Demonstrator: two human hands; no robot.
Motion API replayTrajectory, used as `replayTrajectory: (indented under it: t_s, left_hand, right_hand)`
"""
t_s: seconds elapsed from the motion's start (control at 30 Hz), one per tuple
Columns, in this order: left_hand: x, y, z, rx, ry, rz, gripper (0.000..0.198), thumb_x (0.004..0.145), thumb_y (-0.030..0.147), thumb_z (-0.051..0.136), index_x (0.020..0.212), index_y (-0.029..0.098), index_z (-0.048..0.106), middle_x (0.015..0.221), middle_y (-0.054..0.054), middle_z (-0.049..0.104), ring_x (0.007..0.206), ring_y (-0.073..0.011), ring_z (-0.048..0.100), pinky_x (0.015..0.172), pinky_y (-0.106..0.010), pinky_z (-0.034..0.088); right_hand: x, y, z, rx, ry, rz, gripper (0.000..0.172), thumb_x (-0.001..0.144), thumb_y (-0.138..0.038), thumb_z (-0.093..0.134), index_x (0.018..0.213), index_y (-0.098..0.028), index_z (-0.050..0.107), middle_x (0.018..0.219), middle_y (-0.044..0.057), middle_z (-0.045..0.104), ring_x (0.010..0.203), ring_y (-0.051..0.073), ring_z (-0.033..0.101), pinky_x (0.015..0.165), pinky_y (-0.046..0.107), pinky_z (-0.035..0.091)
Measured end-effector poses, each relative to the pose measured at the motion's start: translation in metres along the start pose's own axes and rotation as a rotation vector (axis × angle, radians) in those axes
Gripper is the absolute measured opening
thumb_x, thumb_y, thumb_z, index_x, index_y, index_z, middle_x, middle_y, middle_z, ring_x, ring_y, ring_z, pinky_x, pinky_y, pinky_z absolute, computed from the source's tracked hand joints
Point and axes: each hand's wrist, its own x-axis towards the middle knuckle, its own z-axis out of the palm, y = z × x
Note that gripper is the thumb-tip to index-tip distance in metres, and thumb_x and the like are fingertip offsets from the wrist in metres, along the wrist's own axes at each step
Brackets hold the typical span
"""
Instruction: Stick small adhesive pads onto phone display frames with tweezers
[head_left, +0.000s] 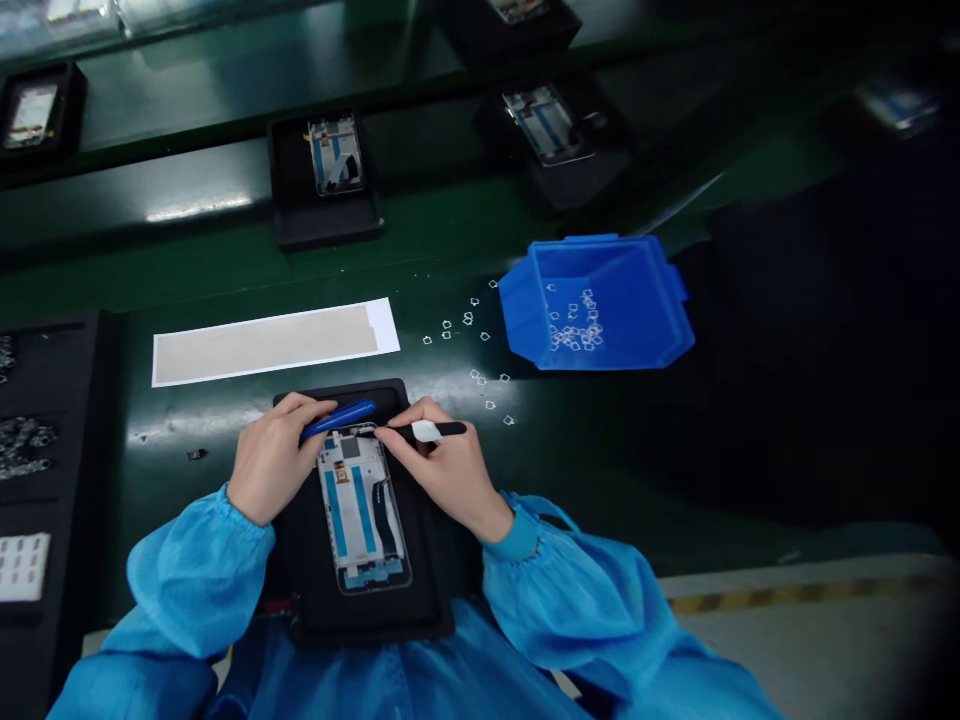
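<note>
A phone frame (361, 515) with exposed innards and two blue strips lies in a black tray (304, 560) close to my body. My left hand (276, 452) is closed around a slim blue tool (339, 418), which slants over the frame's top left corner; its exact kind is unclear. From the other side, my right hand (450, 468) pinches a thin black tool (451, 429) with a white patch on it, probably tweezers. Its tip reaches the frame's top edge near small parts. Whether the tip grips anything is too small to tell.
A blue bin (615, 330) holds many small white outline pieces; several more pieces (475, 376) lie loose beside it. A pale paper strip (262, 343) lies beyond the tray. Black trays with phone frames (337, 155) stand further back. A black parts tray (67, 470) is at left.
</note>
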Motion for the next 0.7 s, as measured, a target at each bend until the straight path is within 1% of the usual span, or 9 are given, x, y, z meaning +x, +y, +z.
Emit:
replayTrajectory:
  t_s: [0.13,0.27,0.43,0.57,0.7]
  left_hand:
    - [-0.0004,0.0021,0.0011,0.035,0.007,-0.01,0.033,0.091,0.018,0.055,0.12,0.026,0.067,0.112,-0.003,0.069,0.091,-0.0208,0.07,0.073,-0.032,0.057]
    - [-0.0012,0.0023,0.0023,0.072,0.003,-0.008,0.034,0.091,0.018,0.055,0.121,0.026,0.067,0.113,-0.002,0.068,0.09,-0.0206,0.069,0.07,-0.03,0.056]
    - [-0.0013,0.0016,0.0035,0.081,0.013,0.002,0.033,0.09,0.017,0.056,0.121,0.025,0.067,0.113,-0.002,0.069,0.09,-0.0208,0.069,0.07,-0.031,0.056]
    - [-0.001,0.0022,0.0033,0.101,0.022,0.003,0.033,0.091,0.017,0.055,0.12,0.027,0.067,0.112,-0.003,0.069,0.089,-0.0206,0.07,0.068,-0.03,0.056]
    - [-0.001,0.0032,0.0027,0.106,0.021,0.004,0.034,0.09,0.016,0.054,0.119,0.027,0.068,0.113,-0.003,0.069,0.089,-0.0208,0.07,0.069,-0.03,0.057]
  right_hand:
    - [-0.0007,0.0,0.0005,-0.019,-0.004,-0.044,0.015,0.09,-0.029,0.065,0.079,-0.022,0.058,0.064,-0.003,0.062,0.049,0.012,0.054,0.046,0.025,0.042]
    - [-0.0014,-0.0009,0.0004,-0.007,-0.003,-0.057,0.015,0.09,-0.028,0.065,0.078,-0.022,0.058,0.063,-0.003,0.061,0.05,0.012,0.055,0.046,0.025,0.043]
    - [-0.0018,0.0006,0.001,0.025,0.007,-0.047,0.013,0.09,-0.027,0.066,0.08,-0.022,0.058,0.066,-0.003,0.063,0.053,0.013,0.058,0.049,0.026,0.045]
    - [-0.0021,0.0018,0.0035,-0.003,0.001,-0.05,0.014,0.091,-0.028,0.065,0.08,-0.023,0.058,0.066,-0.002,0.064,0.056,0.014,0.061,0.051,0.027,0.046]
    - [-0.003,-0.0006,0.006,-0.045,0.033,-0.105,0.015,0.091,-0.027,0.064,0.079,-0.022,0.058,0.067,-0.001,0.064,0.057,0.014,0.062,0.052,0.027,0.047]
